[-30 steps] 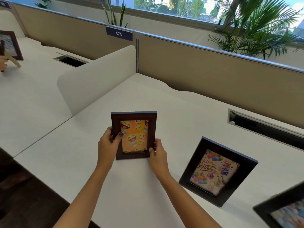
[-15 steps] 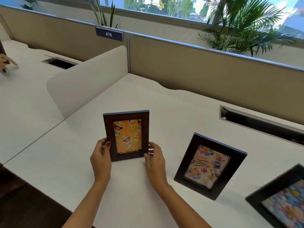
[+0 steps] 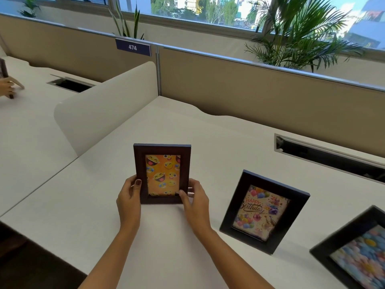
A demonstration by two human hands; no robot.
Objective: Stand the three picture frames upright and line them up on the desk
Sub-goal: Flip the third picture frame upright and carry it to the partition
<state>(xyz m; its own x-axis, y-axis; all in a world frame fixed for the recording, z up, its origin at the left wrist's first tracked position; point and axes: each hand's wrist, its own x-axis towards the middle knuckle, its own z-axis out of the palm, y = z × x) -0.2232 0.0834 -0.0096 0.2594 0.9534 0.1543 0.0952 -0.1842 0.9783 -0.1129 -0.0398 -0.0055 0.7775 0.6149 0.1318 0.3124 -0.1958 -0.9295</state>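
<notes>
We hold the brown frame (image 3: 162,173) upright on the worktop (image 3: 83,201), left hand (image 3: 129,200) and right hand (image 3: 195,202) each in a closed grip on its lower sides; two black frames (image 3: 264,211) stand right.

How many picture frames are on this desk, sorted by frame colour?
Brown: 1, the emoji frame, held by the left hand and right hand
Black: 2, the birthday frame and the frame at the right edge
Total: 3

Bright daylight pours in from the window (image 3: 208,11) behind the partition, leaving the white desk (image 3: 218,142) evenly lit with faint, soft shadows. Wide-angle distortion bends the edges. The frame at the lower right (image 3: 354,253) looks blurred.
</notes>
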